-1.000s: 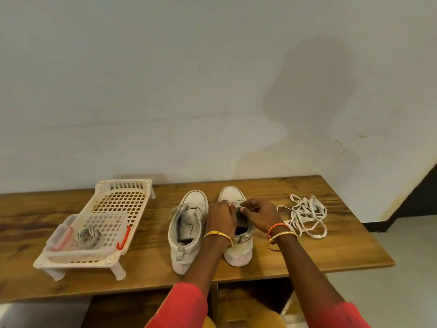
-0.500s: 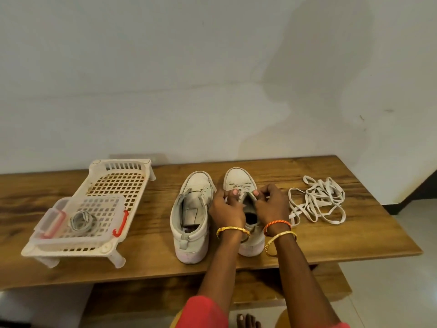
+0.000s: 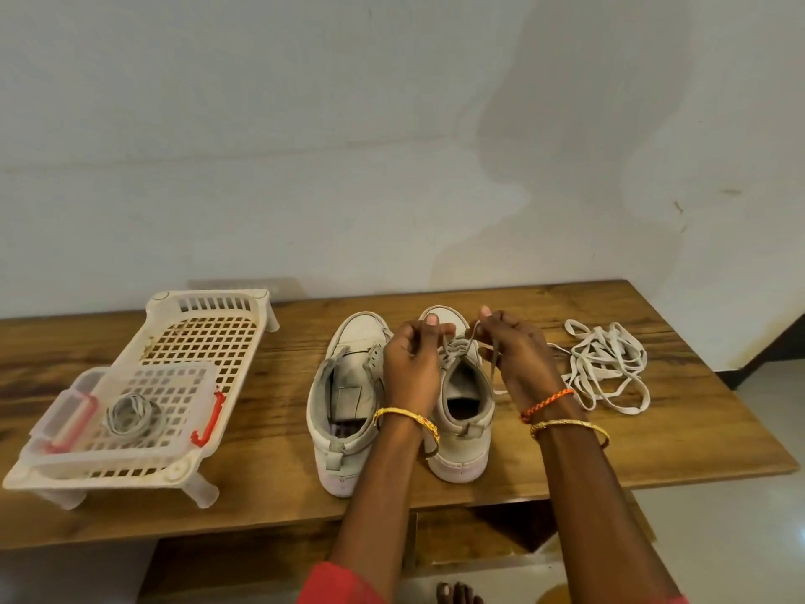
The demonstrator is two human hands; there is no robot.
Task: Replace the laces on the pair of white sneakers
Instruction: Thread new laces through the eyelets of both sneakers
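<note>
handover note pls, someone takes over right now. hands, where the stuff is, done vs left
Left hand and right hand: each pinches an end of the lace on the right sneaker, mid-table.
Left sneaker beside it, already unlaced.
A grey coiled lace lies in the clear box on the white rack.
White lace pile lies right of the shoes.
Left: finish unlacing the right sneaker, then lace both.

- The left hand has a bare forearm with a thin gold bangle at the wrist.
- A red sleeve covers that arm's upper part, well below the bangle at the bottom edge.
- The right hand wears a twisted orange-red thread band at the wrist.
- A second gold bangle sits just below the thread band, towards the elbow.
- Bare toes show at the bottom edge, right of the red sleeve.
</note>
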